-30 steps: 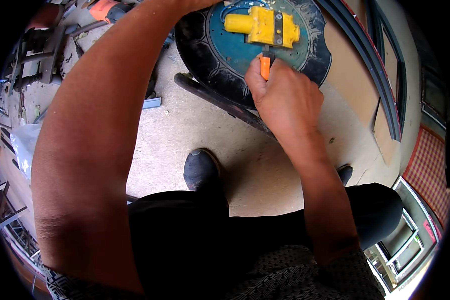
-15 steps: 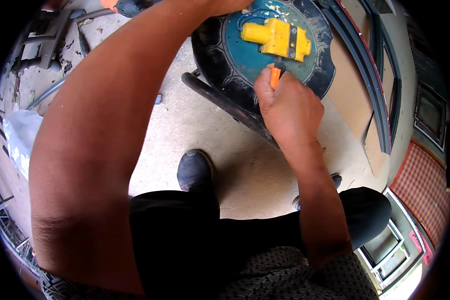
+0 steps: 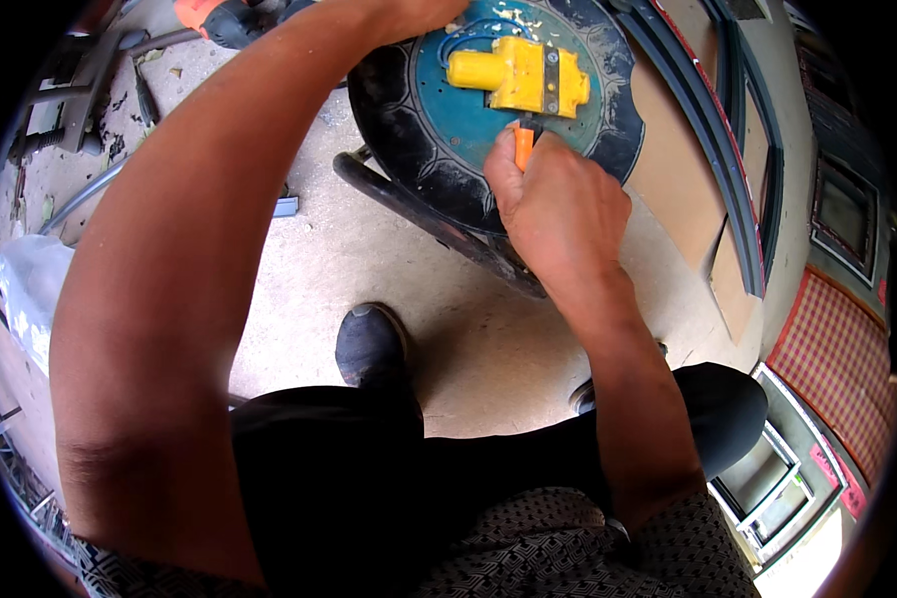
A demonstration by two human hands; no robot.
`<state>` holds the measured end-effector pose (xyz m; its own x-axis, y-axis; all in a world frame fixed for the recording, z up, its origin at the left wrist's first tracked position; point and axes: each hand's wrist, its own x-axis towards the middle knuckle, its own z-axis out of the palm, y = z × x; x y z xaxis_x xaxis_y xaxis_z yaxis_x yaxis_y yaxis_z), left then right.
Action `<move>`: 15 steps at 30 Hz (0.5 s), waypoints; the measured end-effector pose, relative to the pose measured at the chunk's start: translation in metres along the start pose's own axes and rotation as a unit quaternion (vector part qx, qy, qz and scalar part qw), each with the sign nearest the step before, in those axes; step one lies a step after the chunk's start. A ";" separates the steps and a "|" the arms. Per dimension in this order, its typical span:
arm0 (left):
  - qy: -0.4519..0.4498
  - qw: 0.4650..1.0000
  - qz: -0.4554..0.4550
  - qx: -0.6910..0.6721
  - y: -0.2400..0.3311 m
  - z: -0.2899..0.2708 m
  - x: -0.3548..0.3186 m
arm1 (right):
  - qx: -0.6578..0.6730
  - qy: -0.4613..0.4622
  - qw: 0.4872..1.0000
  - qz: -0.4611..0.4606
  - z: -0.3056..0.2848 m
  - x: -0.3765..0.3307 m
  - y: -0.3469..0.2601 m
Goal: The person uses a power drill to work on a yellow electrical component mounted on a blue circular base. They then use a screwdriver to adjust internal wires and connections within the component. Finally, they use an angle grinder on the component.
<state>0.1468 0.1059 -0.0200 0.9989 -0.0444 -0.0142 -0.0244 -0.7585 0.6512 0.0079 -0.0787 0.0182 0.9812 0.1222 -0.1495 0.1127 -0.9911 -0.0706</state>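
A yellow plastic device (image 3: pixel 513 75) with a dark band across it lies on the round stool seat (image 3: pixel 399 149), which has a teal middle and a worn black rim. My right hand (image 3: pixel 568 204) is wrapped round an orange-and-black handled tool (image 3: pixel 524 148), its front end at the device's lower edge. Whether the tool's tip touches the device is hard to see. At the top edge of the view, my left hand (image 3: pixel 434 12) is by the seat's far left rim, with its fingers mostly cut off. A blue wire (image 3: pixel 448 38) loops beside the device among pale crumbs.
Below the seat runs a dark metal stool leg (image 3: pixel 409 204). Long dark frame profiles (image 3: pixel 703 120) and brown board (image 3: pixel 668 189) lie to the right. An orange-and-black power tool (image 3: pixel 214 20) is at the upper left, a clear plastic bag (image 3: pixel 32 284) at the far left.
The view has shifted, so the stool, device and both hands appear farther left. My right hand keeps its grip on the orange-and-black tool at the device.
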 end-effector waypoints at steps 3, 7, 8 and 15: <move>0.023 0.999 0.026 0.001 0.004 -0.005 -0.011 | 0.016 0.010 1.000 0.014 0.002 0.002 0.002; 0.019 1.000 -0.016 0.003 0.007 -0.005 -0.007 | 0.016 -0.018 0.998 0.051 -0.001 0.003 -0.006; 0.018 1.000 -0.016 -0.005 0.009 -0.008 -0.011 | 0.003 -0.018 0.999 0.030 -0.002 0.004 -0.002; 0.055 0.998 -0.023 -0.008 0.003 -0.001 -0.013 | 0.015 0.025 1.000 -0.011 0.003 0.008 0.003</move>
<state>0.1340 0.1049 -0.0175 0.9973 0.0630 0.0386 0.0216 -0.7482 0.6631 0.0158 -0.0803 0.0134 0.9852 0.1407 -0.0980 0.1306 -0.9861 -0.1026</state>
